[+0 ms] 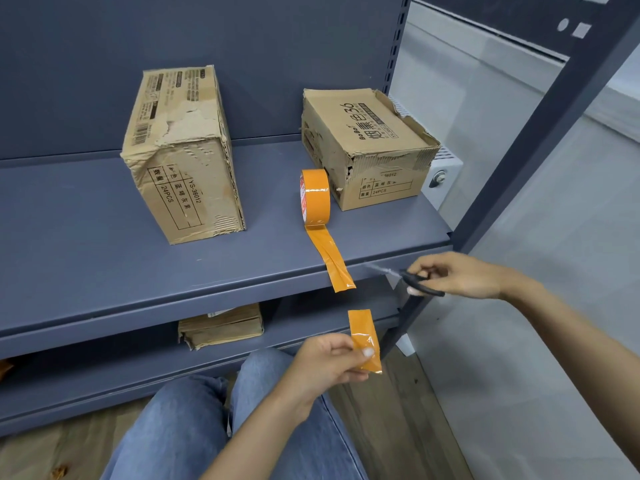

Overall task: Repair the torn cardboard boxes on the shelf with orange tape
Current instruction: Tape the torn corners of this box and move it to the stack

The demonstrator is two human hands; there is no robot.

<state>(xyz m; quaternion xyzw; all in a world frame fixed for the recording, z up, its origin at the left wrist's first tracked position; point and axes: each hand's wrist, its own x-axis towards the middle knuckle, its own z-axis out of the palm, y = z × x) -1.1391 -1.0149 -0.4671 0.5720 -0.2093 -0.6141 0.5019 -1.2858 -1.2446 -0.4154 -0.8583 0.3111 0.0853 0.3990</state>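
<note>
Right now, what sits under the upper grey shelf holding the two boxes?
A flattened brown cardboard stack lies on the lower grey metal shelf. The upper shelf hides what lies behind it.

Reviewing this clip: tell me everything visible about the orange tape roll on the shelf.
The orange tape roll stands on edge on the grey shelf, close beside the smaller cardboard box; whether they touch is unclear. Its side shows a white and red printed core label. It looks glossy and plastic. A loose tail runs from its base across the shelf and hangs over the front edge, creased lengthwise, its end cut. Neither hand touches the roll.
</note>
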